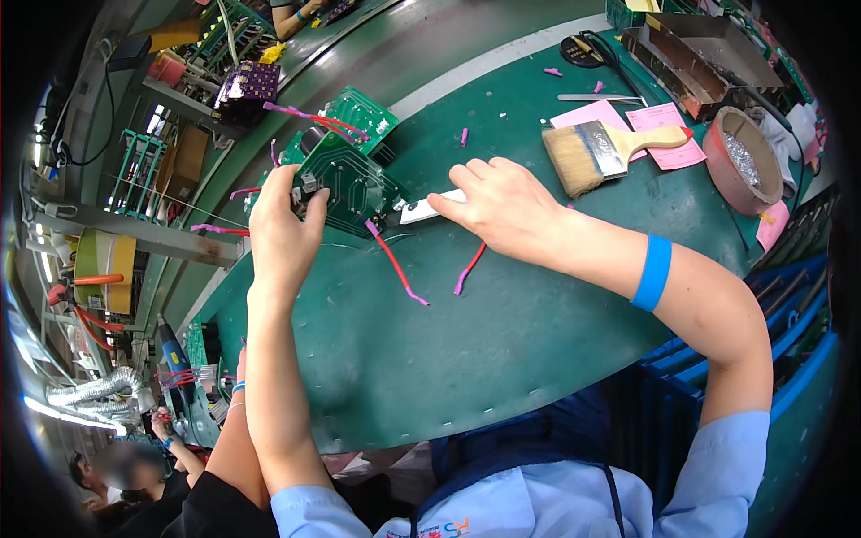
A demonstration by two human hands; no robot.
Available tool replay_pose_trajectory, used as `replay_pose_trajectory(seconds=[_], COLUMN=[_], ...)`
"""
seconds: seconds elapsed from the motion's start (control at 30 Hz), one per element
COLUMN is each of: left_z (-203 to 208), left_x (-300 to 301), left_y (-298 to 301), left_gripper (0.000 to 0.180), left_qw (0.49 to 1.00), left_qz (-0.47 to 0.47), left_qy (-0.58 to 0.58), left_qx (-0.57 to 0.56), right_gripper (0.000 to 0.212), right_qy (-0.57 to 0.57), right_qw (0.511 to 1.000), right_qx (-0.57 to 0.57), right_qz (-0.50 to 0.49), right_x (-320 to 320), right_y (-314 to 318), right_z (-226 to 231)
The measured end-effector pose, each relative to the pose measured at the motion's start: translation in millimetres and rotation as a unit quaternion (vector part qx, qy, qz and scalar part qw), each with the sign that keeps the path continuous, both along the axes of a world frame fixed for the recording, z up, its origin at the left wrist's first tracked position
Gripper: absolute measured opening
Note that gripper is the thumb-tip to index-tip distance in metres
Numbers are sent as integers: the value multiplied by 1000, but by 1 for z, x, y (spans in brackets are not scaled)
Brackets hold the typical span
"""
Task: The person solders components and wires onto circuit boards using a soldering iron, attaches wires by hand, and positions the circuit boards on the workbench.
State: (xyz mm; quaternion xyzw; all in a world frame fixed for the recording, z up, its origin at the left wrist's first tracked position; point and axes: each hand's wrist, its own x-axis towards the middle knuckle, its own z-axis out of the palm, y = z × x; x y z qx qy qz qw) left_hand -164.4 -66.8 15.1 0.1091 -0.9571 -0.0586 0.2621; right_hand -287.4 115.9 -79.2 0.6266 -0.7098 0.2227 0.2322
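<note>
My left hand (285, 224) grips a green circuit board (345, 186) by its left edge, fingers on one side and thumb across the near face. The board stands tilted above the table. Closed in my right hand (507, 208) is a white, flat-handled tool (423, 208), its tip at the board's right edge; its exact kind does not show. Red wires with purple ends stick out around the board, one red wire (395, 262) hanging toward me and another red wire (468, 269) below my right hand. Just behind is a second green board (368, 121), partly covered.
A wide brush (587, 157) lies on pink paper slips (664, 134) at the right. Past it are tweezers (599, 98), a round pink tub (743, 161) and metal trays (700, 63). A co-worker's arm (238, 435) reaches in at my left, near a blue-black tool (175, 350).
</note>
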Motion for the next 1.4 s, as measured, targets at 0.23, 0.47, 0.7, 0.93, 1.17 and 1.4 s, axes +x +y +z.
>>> replay_pose_trajectory(seconds=[0.23,0.47,0.7,0.93,1.17,1.4], left_z=[-2,-1,-6,-8,2,-16], left_x=[0,0,9,1,12,12], left_y=[-1,2,0,7,6,-7], left_gripper=[27,27,28,26,27,25], left_qw=[1000,1000,996,998,997,980], left_qz=[22,15,-27,-43,-51,-91], left_qy=[-3,-2,29,31,53,140], left_qx=[-3,-1,-75,-27,15,106], right_gripper=[10,31,10,13,27,28], right_qy=[12,9,-23,88,-113,-110], right_qw=[999,1000,998,990,981,983], right_qx=[-40,-20,-48,-6,153,149], right_qz=[8,1,-42,-111,43,20], right_x=[1,5,32,30,-23,-11], right_y=[-8,-11,-22,9,114,127], right_z=[-3,-1,2,12,14,36])
